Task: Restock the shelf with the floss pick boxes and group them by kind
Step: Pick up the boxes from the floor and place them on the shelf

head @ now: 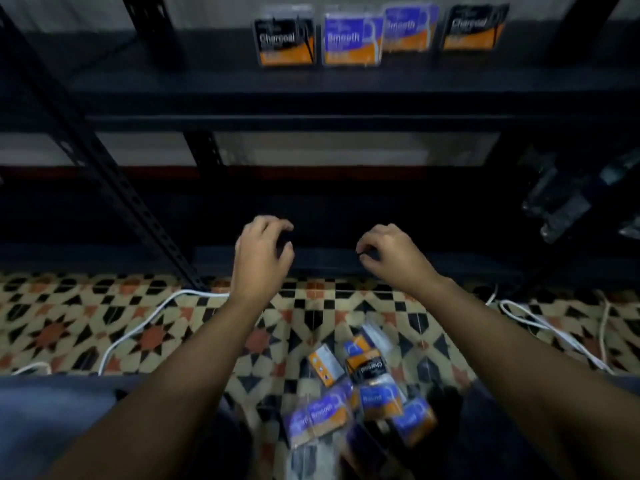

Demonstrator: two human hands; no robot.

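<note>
**Empty hands between the pile and the shelf**

Between the two hands nothing is held: the left hand [261, 252] hangs with its fingers loosely curled, and the right hand [388, 252] does the same, thumb and forefinger nearly meeting on no object that can be made out. Both hover in front of the dark lower tier of the black metal shelf [311, 102], apart from each other and touching nothing.

Below and behind the hands, towards the person's lap, lies the loose heap of small clear-plastic floss pick boxes [360, 393] on the patterned tile floor [156, 341], blue "Smooth" labels jumbled with a black "Charcoal" one; these are probably the stock waiting to go up.

Far above the hands, on the upper tier, four boxes stand upright facing out: a black charcoal box [284, 38], two blue smooth boxes [353, 38] touching at the middle, and a second black charcoal box [472, 27] at the right end. The blues sit together, but the charcoals are split either side of them, so the grouping looks unfinished.

White cables [138, 327] trail over the tiles on either side of the forearms.
</note>
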